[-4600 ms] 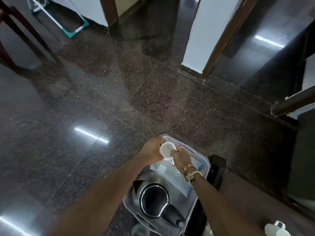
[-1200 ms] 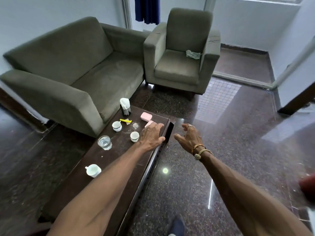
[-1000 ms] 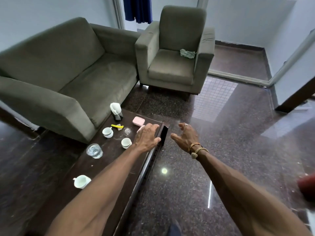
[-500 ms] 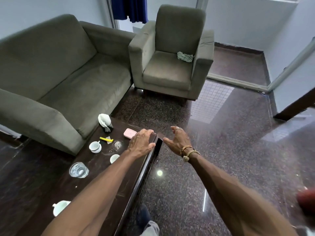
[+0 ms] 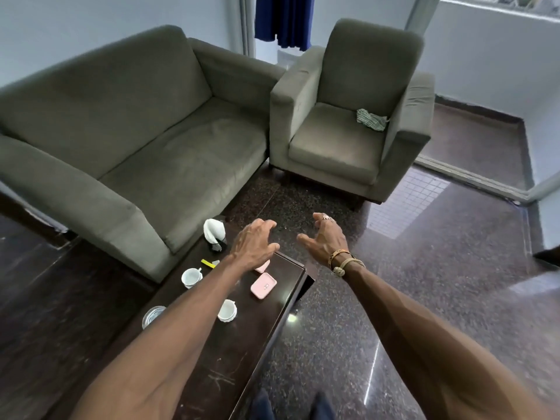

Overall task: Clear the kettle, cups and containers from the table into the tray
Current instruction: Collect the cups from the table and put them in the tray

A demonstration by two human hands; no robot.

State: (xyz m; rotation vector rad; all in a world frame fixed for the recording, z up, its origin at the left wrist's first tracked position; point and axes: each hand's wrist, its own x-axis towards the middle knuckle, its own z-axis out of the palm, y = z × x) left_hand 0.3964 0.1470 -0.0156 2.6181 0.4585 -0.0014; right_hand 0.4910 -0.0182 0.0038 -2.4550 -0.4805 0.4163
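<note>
A dark wooden coffee table (image 5: pixel 212 368) runs from the bottom left toward the sofa. On it stand a white cup (image 5: pixel 191 277) near the sofa, another white cup (image 5: pixel 227 311) by my left forearm, and a clear glass container (image 5: pixel 152 316) partly hidden by that forearm. A pink container (image 5: pixel 263 285) lies near the table's far right corner; a second pink one (image 5: pixel 263 266) peeks out under my left hand. My left hand (image 5: pixel 254 245) hovers over the far end of the table, fingers spread, empty. My right hand (image 5: pixel 325 239) is open above the floor past the table's corner. No tray or kettle is in view.
A white napkin in a dark holder (image 5: pixel 214 234) and a small yellow item (image 5: pixel 208 263) sit at the table's far end. A grey sofa (image 5: pixel 145 137) borders the table's left; a grey armchair (image 5: pixel 348 122) with a cloth stands ahead. Polished dark floor (image 5: pixel 424 283) lies to the right.
The view swung from the tray on the floor to the coffee table. Both empty hands have since advanced toward the table's far end, and the pink container is now uncovered.
</note>
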